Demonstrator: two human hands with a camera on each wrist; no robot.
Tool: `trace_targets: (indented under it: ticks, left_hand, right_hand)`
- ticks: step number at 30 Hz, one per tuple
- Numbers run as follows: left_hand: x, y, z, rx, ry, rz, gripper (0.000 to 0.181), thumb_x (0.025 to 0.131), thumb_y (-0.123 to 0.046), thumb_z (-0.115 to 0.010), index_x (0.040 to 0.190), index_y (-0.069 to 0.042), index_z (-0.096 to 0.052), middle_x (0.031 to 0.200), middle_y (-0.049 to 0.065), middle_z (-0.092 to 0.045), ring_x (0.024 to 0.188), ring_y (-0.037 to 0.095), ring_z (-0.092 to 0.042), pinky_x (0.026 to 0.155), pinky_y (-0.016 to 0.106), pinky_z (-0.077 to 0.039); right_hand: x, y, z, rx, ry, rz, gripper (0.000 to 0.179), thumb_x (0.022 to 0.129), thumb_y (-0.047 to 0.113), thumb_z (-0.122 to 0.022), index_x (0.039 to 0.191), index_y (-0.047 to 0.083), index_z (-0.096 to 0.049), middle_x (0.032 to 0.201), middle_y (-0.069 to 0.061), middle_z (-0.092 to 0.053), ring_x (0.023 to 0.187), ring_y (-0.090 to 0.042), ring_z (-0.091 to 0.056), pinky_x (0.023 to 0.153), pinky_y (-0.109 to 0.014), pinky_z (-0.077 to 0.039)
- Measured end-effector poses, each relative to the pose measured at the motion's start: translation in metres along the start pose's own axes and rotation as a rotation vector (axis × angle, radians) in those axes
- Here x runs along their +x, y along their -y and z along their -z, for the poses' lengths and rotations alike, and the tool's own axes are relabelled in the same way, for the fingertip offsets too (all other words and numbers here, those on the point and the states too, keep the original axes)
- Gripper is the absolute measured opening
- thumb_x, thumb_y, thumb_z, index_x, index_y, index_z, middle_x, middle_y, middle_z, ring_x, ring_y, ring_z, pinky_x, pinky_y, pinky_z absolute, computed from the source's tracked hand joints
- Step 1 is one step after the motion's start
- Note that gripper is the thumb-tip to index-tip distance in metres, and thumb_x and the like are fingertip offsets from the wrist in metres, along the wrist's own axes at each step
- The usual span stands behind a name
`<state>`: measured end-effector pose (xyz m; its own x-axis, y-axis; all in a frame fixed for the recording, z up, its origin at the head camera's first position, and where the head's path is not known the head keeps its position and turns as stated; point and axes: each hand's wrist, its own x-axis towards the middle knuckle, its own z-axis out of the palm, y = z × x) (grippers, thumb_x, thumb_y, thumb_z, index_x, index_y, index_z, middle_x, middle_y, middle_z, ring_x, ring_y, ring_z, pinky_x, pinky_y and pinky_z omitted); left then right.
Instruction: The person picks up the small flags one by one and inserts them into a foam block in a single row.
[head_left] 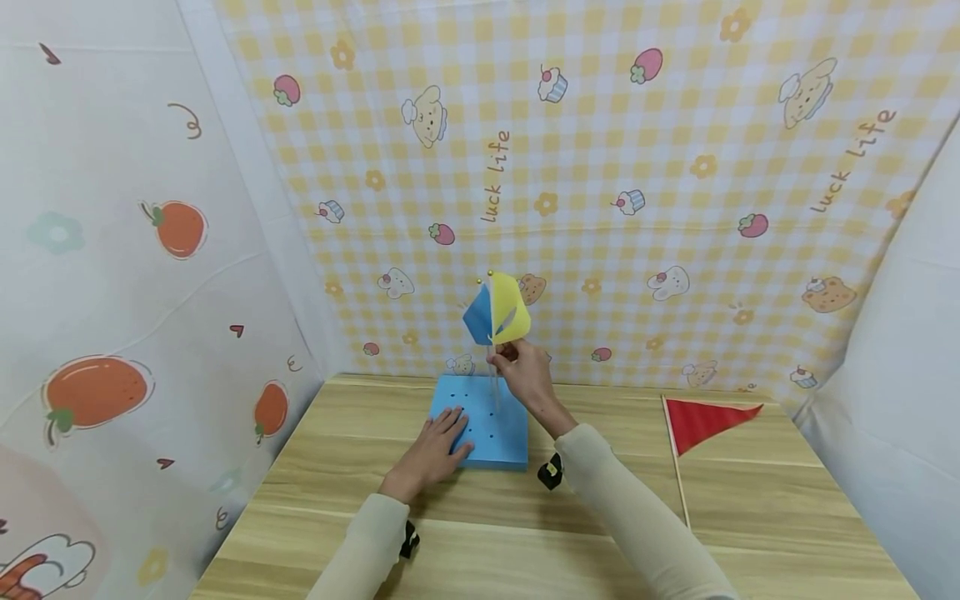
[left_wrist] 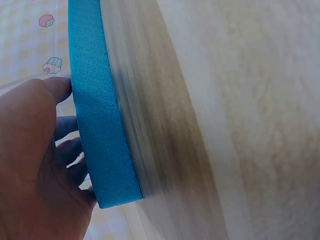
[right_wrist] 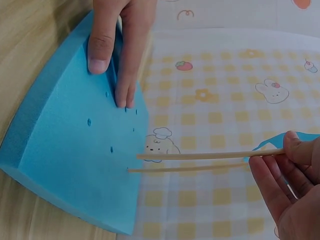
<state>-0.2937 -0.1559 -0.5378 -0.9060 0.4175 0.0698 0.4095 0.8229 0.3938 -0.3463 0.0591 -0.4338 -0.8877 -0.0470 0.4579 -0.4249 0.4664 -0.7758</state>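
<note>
My right hand [head_left: 525, 371] pinches the thin wooden stick [right_wrist: 210, 155] of a yellow flag [head_left: 510, 310] between thumb and fingers. The stick's lower tip hangs just off the top of a blue foam block [head_left: 498, 450] that has several small holes. Partly behind the yellow flag is a blue flag [head_left: 477, 317], whose stick [right_wrist: 190, 168] stands in the block. My left hand [head_left: 433, 450] rests with extended fingers on the block's left side. In the left wrist view the block's side face [left_wrist: 100, 115] shows beside the fingers.
A red triangular flag [head_left: 701, 423] on a stick lies at the right of the wooden table [head_left: 480, 558]. A yellow checked cloth [head_left: 600, 250] hangs behind the table, and a white printed cloth [head_left: 150, 292] hangs on the left.
</note>
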Motion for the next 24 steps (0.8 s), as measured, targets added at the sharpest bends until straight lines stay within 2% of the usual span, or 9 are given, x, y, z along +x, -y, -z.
trace_targets:
  ticks: [13,18,24]
  left_hand:
    - [-0.0006,0.0002,0.001,-0.009,0.005,0.004,0.061,0.112,-0.036,-0.055,0.161,-0.001,-0.045,0.172,0.019,-0.035,0.162,0.042,-0.028,0.13,0.066,-0.022]
    - [-0.0001,0.0007,0.0007,-0.01,0.006,0.003,0.061,0.112,-0.037,-0.055,0.161,-0.001,-0.045,0.172,0.019,-0.036,0.162,0.042,-0.028,0.13,0.067,-0.023]
    - [-0.0001,0.0012,0.0012,-0.016,0.01,0.007,0.061,0.112,-0.037,-0.055,0.161,-0.002,-0.045,0.172,0.019,-0.035,0.162,0.042,-0.028,0.13,0.067,-0.022]
  right_hand:
    - [0.0027,-0.0024,-0.006,-0.007,-0.02,-0.005,0.007,0.097,0.012,-0.079,0.099,0.007,-0.075,0.089,-0.008,-0.078,0.075,-0.019,-0.075,0.067,-0.034,-0.064]
    - [0.0035,-0.0028,-0.0074,-0.011,-0.018,0.001,0.006,0.098,0.01,-0.077,0.095,0.007,-0.073,0.089,-0.009,-0.078,0.078,-0.02,-0.076,0.067,-0.034,-0.064]
    - [0.0045,-0.0034,-0.0093,-0.013,-0.011,0.006,0.009,0.098,0.011,-0.078,0.093,0.006,-0.073,0.087,-0.009,-0.078,0.073,-0.02,-0.074,0.064,-0.032,-0.062]
